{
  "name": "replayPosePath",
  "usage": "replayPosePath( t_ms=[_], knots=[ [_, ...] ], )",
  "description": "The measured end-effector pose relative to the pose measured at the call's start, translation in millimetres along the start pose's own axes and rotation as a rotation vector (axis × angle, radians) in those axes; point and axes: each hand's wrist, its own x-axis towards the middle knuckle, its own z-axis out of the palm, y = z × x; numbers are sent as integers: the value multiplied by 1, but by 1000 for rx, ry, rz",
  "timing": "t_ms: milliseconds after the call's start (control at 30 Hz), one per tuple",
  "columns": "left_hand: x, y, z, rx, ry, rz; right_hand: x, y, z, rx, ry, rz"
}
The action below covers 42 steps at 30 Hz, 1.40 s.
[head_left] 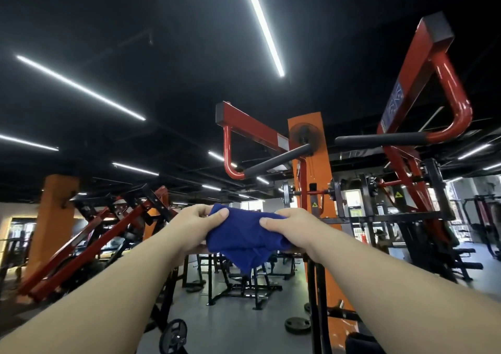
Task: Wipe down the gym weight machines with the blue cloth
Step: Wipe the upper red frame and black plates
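A blue cloth (245,238) hangs bunched between both hands at the centre of the head view. My left hand (196,222) grips its left end with the thumb on top. My right hand (288,227) grips the right end the same way. Above and ahead stands a red weight machine with two raised arms: the left arm (244,126) ends in a grey padded handle (276,161), the right arm (423,63) carries another grey handle (379,139). The cloth touches neither arm.
An orange pillar (311,169) with a fan stands behind the cloth. A red and black plate-loaded machine (103,226) leans at the left. Black racks (406,218) fill the right. Weight plates (297,324) lie on the grey floor below.
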Motion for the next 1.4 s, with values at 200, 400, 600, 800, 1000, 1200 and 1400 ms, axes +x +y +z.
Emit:
replayPosePath(
  t_ms=[200, 400, 600, 800, 1000, 1200, 1400],
  knots=[
    [56, -1, 7, 28, 128, 138, 59, -9, -4, 65, -169, -142],
    [110, -30, 20, 94, 201, 192, 118, 6, 21, 24, -326, -73],
    [180, -54, -3, -74, 191, 234, 177, -9, 35, -213, 45, -214],
    [254, -94, -39, -194, 180, 334, 242, -45, 65, -702, 930, -580],
    [328, -130, -63, -256, 5, 364, 315, -56, 112, -966, 808, -85],
    [355, -137, -56, -404, -114, 396, 290, -50, 124, -928, 900, -240],
    [355, -121, -48, -445, -160, 430, 293, -32, 142, -1490, 705, -392]
  ],
)
